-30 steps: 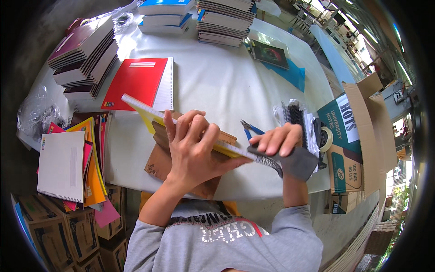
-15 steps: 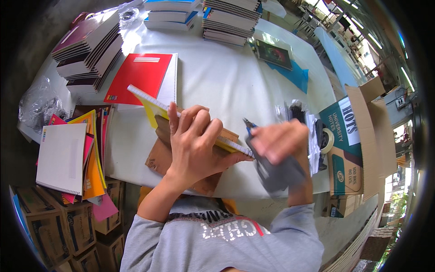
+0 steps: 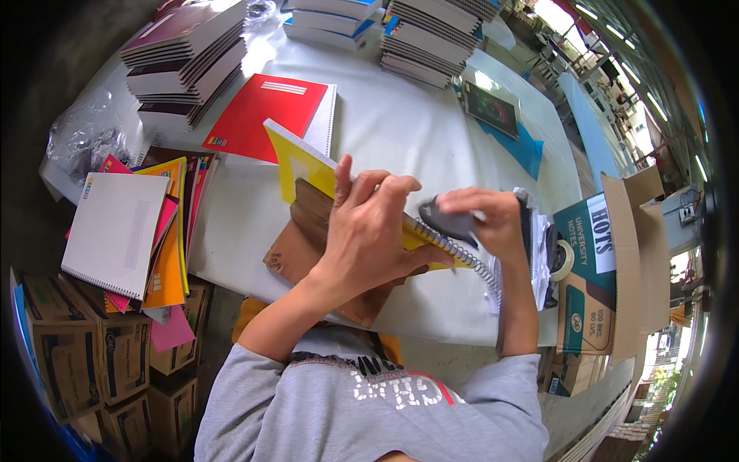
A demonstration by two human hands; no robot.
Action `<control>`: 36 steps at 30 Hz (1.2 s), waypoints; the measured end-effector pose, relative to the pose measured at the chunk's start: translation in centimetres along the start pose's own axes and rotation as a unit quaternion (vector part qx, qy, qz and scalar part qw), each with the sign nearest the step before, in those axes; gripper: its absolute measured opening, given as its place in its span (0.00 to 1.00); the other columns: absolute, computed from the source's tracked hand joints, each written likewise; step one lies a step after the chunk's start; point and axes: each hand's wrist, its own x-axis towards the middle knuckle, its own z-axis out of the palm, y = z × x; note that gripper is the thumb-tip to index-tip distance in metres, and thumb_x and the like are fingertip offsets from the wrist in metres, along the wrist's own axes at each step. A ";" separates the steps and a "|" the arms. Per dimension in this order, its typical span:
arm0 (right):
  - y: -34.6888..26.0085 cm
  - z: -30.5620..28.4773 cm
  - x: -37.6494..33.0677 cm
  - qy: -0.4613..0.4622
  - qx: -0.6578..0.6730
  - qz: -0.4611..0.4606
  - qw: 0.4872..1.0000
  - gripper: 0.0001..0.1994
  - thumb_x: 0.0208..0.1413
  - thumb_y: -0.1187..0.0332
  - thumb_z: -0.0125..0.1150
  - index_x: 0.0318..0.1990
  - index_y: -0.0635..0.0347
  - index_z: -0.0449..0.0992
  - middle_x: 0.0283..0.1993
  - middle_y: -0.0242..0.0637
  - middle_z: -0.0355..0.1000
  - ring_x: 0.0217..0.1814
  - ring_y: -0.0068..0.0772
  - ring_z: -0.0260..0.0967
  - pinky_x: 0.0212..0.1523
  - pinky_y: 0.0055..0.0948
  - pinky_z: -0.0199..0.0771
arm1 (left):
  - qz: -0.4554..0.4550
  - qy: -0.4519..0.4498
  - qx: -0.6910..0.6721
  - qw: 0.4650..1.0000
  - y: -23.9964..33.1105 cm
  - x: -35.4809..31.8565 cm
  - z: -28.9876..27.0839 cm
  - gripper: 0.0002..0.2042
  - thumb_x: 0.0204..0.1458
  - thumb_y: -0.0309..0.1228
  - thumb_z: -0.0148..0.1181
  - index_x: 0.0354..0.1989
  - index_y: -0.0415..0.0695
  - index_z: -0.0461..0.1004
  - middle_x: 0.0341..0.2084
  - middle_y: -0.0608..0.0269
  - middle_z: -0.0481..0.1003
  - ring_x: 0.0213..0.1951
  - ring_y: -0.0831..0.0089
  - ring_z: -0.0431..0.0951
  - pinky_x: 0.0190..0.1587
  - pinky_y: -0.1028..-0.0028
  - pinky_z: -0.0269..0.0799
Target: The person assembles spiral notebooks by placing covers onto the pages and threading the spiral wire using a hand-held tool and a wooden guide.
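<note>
My left hand [image 3: 368,223] grips a yellow notebook [image 3: 296,162], its thumb near the lower edge and its fingers over the top. The notebook stands tilted against a brown folded cardboard piece [image 3: 296,250] at the table's near edge. A metal spiral coil [image 3: 479,266] runs along the notebook's right-hand edge and sticks out past its end. In my right hand [image 3: 493,214], fingers closed, is a dark grey rounded pad [image 3: 448,222], held close above the coil; motion blur hides its exact kind.
A red notebook [image 3: 265,115] lies beyond my left hand. Stacked spiral notebooks [image 3: 188,58] stand at far left, others [image 3: 431,38] at the back. Loose covers [image 3: 115,231] sit at left, a tape roll [image 3: 564,259] and an open carton [image 3: 589,269] at right. Cartons [image 3: 65,346] fill the lower left.
My right hand has moved up against the notebook's edge with the grey pad. The coil now shows along that edge; the pointed pliers seen earlier in my right hand no longer show. The view has shifted slightly.
</note>
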 end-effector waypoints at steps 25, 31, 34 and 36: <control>2.0 2.5 6.0 -0.044 0.096 -0.076 0.992 0.13 0.41 0.87 0.54 0.35 0.68 0.79 0.34 0.42 0.77 0.36 0.30 0.74 0.40 0.24 0.72 | 0.011 0.042 0.107 0.993 -7.1 3.5 -4.5 0.39 0.10 0.64 0.70 0.27 0.43 0.68 0.40 0.58 0.57 0.45 0.57 0.60 0.46 0.48 0.57; 3.1 3.5 7.0 -0.048 0.250 -0.152 0.955 0.06 0.44 0.79 0.61 0.31 0.61 0.79 0.35 0.52 0.75 0.38 0.43 0.75 0.43 0.37 0.74 | -0.025 0.062 0.051 0.996 -8.6 3.5 -4.3 0.40 0.09 0.60 0.72 0.28 0.41 0.68 0.42 0.56 0.56 0.45 0.55 0.60 0.43 0.59 0.65; 4.3 3.3 8.5 0.073 -0.152 0.037 0.985 0.12 0.39 0.81 0.57 0.36 0.70 0.78 0.35 0.50 0.76 0.38 0.32 0.75 0.38 0.27 0.73 | -0.020 0.088 0.057 0.994 -8.5 3.5 -4.1 0.40 0.08 0.59 0.74 0.28 0.40 0.67 0.43 0.54 0.55 0.44 0.52 0.60 0.42 0.58 0.67; 4.2 3.7 8.5 0.047 0.192 -0.082 0.977 0.12 0.42 0.80 0.57 0.37 0.69 0.78 0.36 0.46 0.76 0.38 0.31 0.75 0.39 0.25 0.73 | -0.013 0.122 0.023 0.992 -9.6 3.3 -3.3 0.42 0.07 0.58 0.75 0.29 0.40 0.65 0.44 0.52 0.54 0.45 0.51 0.60 0.40 0.57 0.69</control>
